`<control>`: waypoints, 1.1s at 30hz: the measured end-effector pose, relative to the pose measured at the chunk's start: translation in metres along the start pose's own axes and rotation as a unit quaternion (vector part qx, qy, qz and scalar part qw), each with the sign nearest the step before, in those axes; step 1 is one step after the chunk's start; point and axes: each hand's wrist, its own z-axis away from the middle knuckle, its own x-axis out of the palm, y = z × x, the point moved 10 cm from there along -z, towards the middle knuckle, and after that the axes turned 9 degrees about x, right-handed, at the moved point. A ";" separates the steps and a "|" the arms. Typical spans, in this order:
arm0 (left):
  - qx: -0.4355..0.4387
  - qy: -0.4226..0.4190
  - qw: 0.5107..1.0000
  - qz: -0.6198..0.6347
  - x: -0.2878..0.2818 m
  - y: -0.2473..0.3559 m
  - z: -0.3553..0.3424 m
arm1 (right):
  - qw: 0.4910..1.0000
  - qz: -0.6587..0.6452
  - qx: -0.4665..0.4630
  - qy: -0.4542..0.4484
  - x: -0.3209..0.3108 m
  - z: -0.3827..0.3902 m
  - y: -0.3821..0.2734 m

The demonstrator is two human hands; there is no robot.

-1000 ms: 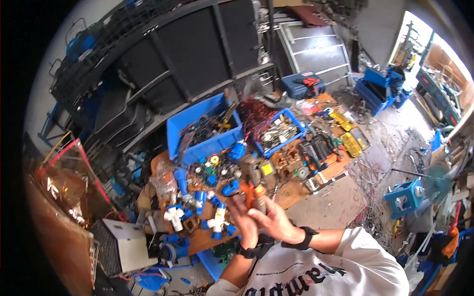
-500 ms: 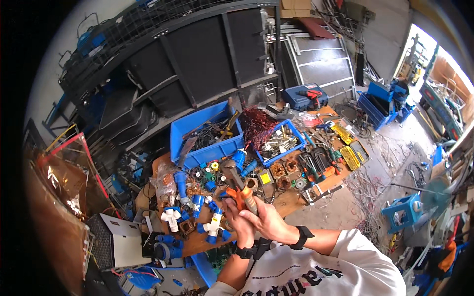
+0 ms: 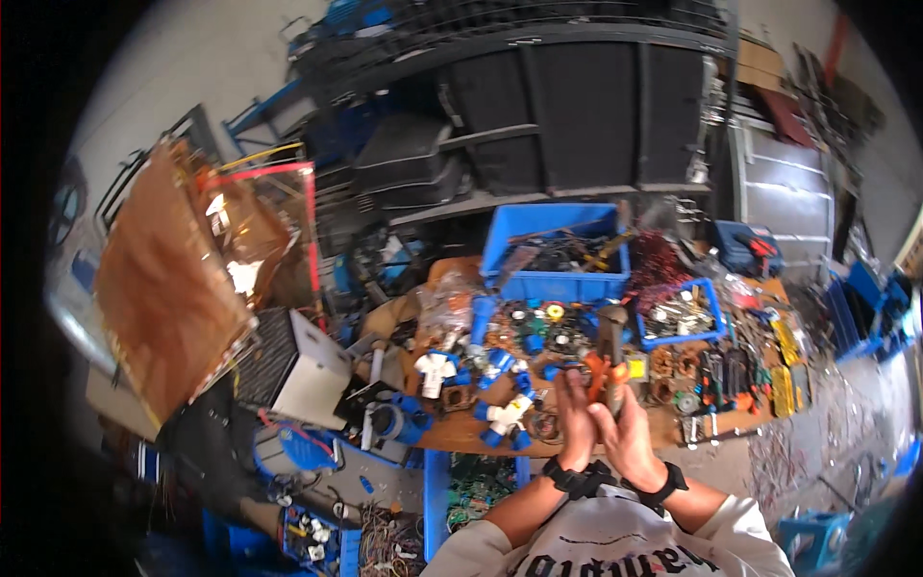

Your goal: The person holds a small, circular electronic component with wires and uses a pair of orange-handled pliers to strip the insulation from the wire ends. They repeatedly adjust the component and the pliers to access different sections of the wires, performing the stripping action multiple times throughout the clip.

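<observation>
Both my hands are close together at the front edge of the workbench, in front of my chest. My right hand (image 3: 630,440) is closed around the worn handle of what looks like a hammer (image 3: 611,332), its dark metal head pointing away from me. Against that handle sits an orange-handled tool (image 3: 595,374), whose kind is hard to make out. My left hand (image 3: 575,423) presses against it, fingers mostly straight and partly blurred. Left of my hands lie a white pipe fitting with blue ends (image 3: 507,413) and another white fitting (image 3: 435,372).
Behind my hands stand a large blue bin (image 3: 558,287) of metal scraps and a smaller blue tray (image 3: 683,338) of metal parts. Hand tools (image 3: 726,375) and a yellow case (image 3: 781,389) lie at right. A white-sided box (image 3: 312,370) stands at left.
My view has swung left, so the bench and hands now appear farther right and more of the left side shows. My hands still hold the tools together.
</observation>
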 end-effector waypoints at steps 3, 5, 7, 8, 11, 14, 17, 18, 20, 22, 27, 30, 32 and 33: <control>-0.096 0.014 0.994 0.056 -0.008 -0.029 0.007 | 1.000 0.005 -0.025 0.012 0.011 0.003 -0.007; -0.175 -0.036 0.979 0.099 -0.003 -0.028 0.015 | 1.000 0.011 -0.026 0.002 0.018 0.001 -0.001; -0.181 0.013 0.959 0.219 -0.005 -0.018 0.016 | 0.999 0.015 -0.043 -0.002 0.026 0.001 -0.005; -0.185 0.028 0.952 0.243 -0.009 -0.010 0.018 | 0.999 0.023 -0.039 -0.010 0.032 0.003 -0.001; -0.194 0.025 0.959 0.204 -0.023 0.003 0.019 | 0.999 0.019 -0.041 -0.012 0.043 0.006 0.004; -0.043 0.014 0.999 -0.005 -0.043 0.001 0.006 | 0.997 0.006 -0.066 -0.029 0.056 0.006 0.000; 0.045 0.050 0.995 -0.068 -0.057 0.003 -0.001 | 0.997 -0.005 -0.065 -0.048 0.071 0.003 0.005; 0.017 0.077 0.997 0.003 -0.062 0.004 -0.005 | 0.997 -0.013 -0.049 -0.057 0.075 0.001 0.009; -0.041 0.103 0.991 0.078 -0.066 -0.008 -0.008 | 0.997 0.004 -0.028 -0.073 0.080 -0.001 0.010; -0.079 0.102 0.987 0.096 -0.068 -0.003 -0.005 | 0.996 0.012 -0.025 -0.084 0.085 -0.002 0.013; -0.093 0.086 0.975 0.181 -0.066 -0.048 -0.012 | 0.994 0.044 -0.020 -0.097 0.091 -0.007 -0.005; -0.092 0.082 0.983 0.140 -0.069 -0.044 -0.011 | 0.993 0.057 -0.016 -0.105 0.091 -0.010 -0.002; -0.090 0.082 0.982 0.145 -0.065 -0.044 -0.011 | 0.994 0.045 -0.030 -0.097 0.088 -0.012 -0.009; -0.101 0.079 0.979 0.157 -0.061 -0.034 -0.011 | 0.992 0.075 -0.013 -0.103 0.087 -0.013 -0.004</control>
